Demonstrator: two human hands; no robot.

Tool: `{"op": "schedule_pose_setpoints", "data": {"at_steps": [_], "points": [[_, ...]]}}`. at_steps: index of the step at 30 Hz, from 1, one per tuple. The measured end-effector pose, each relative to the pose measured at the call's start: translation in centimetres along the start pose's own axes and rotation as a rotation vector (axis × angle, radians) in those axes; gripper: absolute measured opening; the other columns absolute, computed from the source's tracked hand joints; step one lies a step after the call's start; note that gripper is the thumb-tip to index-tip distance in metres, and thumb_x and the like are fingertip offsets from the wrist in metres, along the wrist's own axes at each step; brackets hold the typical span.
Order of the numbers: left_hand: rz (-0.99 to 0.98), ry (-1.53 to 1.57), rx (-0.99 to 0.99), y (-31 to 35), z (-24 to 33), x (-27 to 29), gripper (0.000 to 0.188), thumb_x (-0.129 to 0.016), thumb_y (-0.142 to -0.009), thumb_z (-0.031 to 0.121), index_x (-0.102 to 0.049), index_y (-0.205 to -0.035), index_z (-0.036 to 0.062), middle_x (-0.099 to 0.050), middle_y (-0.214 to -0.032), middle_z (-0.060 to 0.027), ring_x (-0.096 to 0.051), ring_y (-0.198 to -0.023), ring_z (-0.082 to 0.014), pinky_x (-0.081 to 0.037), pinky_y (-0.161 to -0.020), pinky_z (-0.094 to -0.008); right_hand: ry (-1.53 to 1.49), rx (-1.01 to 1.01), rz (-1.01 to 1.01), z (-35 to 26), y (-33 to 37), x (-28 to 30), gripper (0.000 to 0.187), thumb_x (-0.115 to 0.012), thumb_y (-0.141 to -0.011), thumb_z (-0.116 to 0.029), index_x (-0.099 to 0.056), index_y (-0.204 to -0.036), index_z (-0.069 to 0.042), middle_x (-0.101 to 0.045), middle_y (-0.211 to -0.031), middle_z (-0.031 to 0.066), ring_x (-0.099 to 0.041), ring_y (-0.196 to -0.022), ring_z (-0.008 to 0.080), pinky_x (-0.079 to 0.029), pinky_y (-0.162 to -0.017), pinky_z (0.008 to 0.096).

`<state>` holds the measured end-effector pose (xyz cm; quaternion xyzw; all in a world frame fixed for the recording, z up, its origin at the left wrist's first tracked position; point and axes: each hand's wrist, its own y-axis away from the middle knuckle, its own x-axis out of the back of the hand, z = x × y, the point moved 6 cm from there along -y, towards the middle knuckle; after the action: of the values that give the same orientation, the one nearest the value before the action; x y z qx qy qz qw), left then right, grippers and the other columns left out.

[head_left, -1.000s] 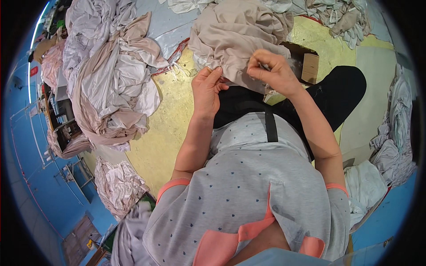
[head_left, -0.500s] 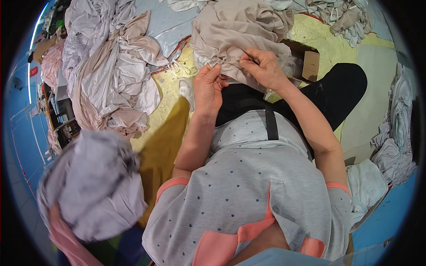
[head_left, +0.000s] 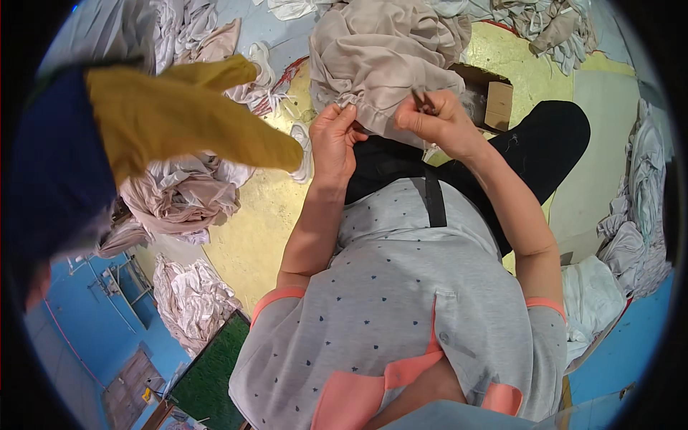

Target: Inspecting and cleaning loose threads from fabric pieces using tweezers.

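Head view. Floor (head_left: 251,229), yellow and scuffed, heaps of cloth around its margins.

Beige cloth (head_left: 387,43): one large, rumpled bundle, top centre, its near edge reaching the person's lap, in front of both hands.

Left hand (head_left: 335,136): grip narrow, thumb and fingertips pinching the gathered near edge of the beige cloth.

Right hand (head_left: 444,125): grip closed around a small dark tool (head_left: 424,104), tip pointing away from the person, over the cloth; whether it touches the fabric cannot be told.

Wearer's clothing: grey shirt (head_left: 387,287) with small dark motifs and coral trim; black trousers (head_left: 552,143), right knee bent outward.

Cardboard box (head_left: 499,106): brown, just right of the beige bundle, partly hidden.

Co-worker, at left: mustard trousers (head_left: 172,122), dark blue garment (head_left: 57,136), white shoes (head_left: 301,150), legs apart; partly blurred.

Cloth heaps: beige-and-white heap (head_left: 179,193), partly behind the co-worker's legs; crumpled pinkish-white heap (head_left: 190,297), lower left; mixed heap (head_left: 566,36), upper right; white bundle (head_left: 591,290), beside the right elbow.

Green mat (head_left: 215,376): grass-like, lower left, near the shirt.
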<state>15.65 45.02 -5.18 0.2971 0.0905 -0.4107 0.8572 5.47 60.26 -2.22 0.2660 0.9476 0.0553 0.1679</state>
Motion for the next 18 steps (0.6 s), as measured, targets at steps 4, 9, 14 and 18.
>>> {"op": "schedule_pose_setpoints", "data": {"at_steps": [4, 9, 14, 18], "points": [[0.046, -0.134, -0.006, 0.4, -0.2, -1.0, 0.009, -0.060, -0.090, 0.008, -0.060, -0.081, 0.0053, -0.063, -0.073, -0.0031, -0.062, -0.060, -0.0105, -0.048, -0.050, -0.0193, -0.385, 0.152, 0.152, -1.2, -2.1, -0.7, 0.014, -0.062, -0.090, -0.016, -0.062, -0.083, -0.004, -0.055, -0.068, -0.0043, -0.041, -0.054, 0.0028, -0.030, -0.048, 0.0198], [0.024, -0.162, 0.007, 0.9, -0.2, -1.4, 0.009, -0.060, -0.090, 0.007, -0.060, -0.081, 0.0044, -0.063, -0.069, -0.0044, -0.065, -0.062, -0.0129, -0.047, -0.049, -0.0194, 0.136, 0.607, 0.252, -2.9, -4.2, -0.9, 0.016, -0.059, -0.092, -0.015, -0.061, -0.082, -0.003, -0.060, -0.080, -0.0018, -0.042, -0.054, 0.0016, -0.026, -0.046, 0.0176], [0.035, -0.096, 0.022, 0.3, -0.2, -0.4, 0.013, -0.061, -0.089, 0.007, -0.058, -0.076, 0.0049, -0.061, -0.067, -0.0036, -0.064, -0.059, -0.0130, -0.047, -0.047, -0.0200, -0.228, 0.087, 0.074, -0.1, -3.5, -1.0, 0.016, -0.060, -0.092, -0.016, -0.062, -0.084, -0.003, -0.058, -0.071, -0.0029, -0.041, -0.056, 0.0008, -0.024, -0.046, 0.0169], [0.060, -0.056, 0.005, 0.3, -0.4, -0.7, 0.016, -0.062, -0.088, 0.008, -0.056, -0.073, 0.0060, -0.059, -0.065, -0.0026, -0.062, -0.056, -0.0127, -0.047, -0.047, -0.0204, -0.093, 0.192, 0.124, 1.1, -3.7, 0.1, 0.019, -0.060, -0.092, -0.018, -0.062, -0.083, -0.002, -0.056, -0.066, -0.0049, -0.043, -0.057, 0.0007, -0.028, -0.047, 0.0183]]}}
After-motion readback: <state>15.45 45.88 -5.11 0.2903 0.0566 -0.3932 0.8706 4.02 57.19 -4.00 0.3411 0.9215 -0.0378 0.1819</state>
